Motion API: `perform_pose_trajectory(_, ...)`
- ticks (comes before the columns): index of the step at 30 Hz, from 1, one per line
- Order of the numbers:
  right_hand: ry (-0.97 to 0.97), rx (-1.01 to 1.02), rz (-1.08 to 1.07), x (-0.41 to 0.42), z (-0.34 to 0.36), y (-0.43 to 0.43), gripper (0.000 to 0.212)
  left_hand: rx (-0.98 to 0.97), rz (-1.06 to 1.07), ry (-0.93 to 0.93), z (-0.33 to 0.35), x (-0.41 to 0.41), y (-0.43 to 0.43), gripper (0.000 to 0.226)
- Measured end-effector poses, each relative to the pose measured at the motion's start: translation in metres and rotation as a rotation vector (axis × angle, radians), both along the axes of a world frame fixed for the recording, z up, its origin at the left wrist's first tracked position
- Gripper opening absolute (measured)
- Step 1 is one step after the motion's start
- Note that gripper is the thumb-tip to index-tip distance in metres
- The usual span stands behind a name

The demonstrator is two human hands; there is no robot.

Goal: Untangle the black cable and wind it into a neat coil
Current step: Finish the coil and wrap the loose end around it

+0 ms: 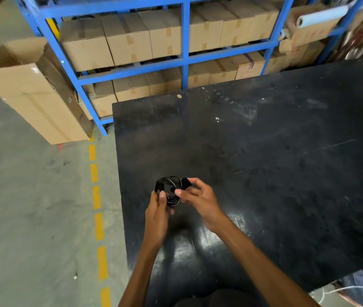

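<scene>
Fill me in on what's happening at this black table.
A person is standing at the black table with a black cable held above it in both hands. It is already wound into a small coil. The left hand pinches the coil's near side, while the right hand grips the other side, near a flat black end piece. Cardboard boxes fill the blue shelving behind.

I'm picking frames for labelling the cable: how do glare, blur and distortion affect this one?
Head view: overhead light glares off the black table near the wrists; the black cable, held by the left hand and right hand, barely separates from it; blue shelving bows from wide-angle distortion; edges look blurred.
</scene>
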State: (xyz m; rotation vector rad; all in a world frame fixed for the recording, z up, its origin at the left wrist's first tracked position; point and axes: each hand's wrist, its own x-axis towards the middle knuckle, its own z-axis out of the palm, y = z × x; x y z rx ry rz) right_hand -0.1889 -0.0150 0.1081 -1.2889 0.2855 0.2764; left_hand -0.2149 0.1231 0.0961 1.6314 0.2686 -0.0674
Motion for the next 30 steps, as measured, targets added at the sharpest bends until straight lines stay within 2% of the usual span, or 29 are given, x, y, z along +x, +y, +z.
perform_pose_trajectory(3, -0.01, -0.008, 0.029, 0.007, 0.006, -0.011, 0.026, -0.087, -0.051, 0.036, 0.002, 0.001, 0.009, 0.028)
perform_pose_trajectory(9, -0.057, -0.091, 0.219, 0.017, 0.019, -0.039, 0.023, -0.054, -0.147, 0.015, 0.018, 0.006, 0.029, 0.025)
perform_pose_trajectory(11, -0.069, -0.122, 0.273, 0.018, 0.022, -0.046, 0.025, 0.018, -0.224, -0.027, 0.027, 0.01, 0.029, 0.024)
perform_pose_trajectory(16, -0.076, -0.066, 0.412, 0.016, 0.03, -0.053, 0.02, 0.342, -0.403, -0.131, 0.041, 0.015, 0.022, 0.023)
perform_pose_trajectory(22, -0.066, -0.02, 0.462, 0.012, 0.028, -0.062, 0.029, 0.213, -0.556, -0.104, 0.04, 0.011, 0.018, 0.027)
perform_pose_trajectory(27, -0.112, -0.029, 0.511, 0.007, 0.025, -0.065, 0.05, 0.213, -0.503, -0.103, 0.038, 0.008, 0.016, 0.028)
perform_pose_trajectory(30, -0.159, -0.135, 0.432, 0.003, 0.022, -0.054, 0.05, 0.225, -0.494, -0.118, 0.037, 0.006, 0.013, 0.026)
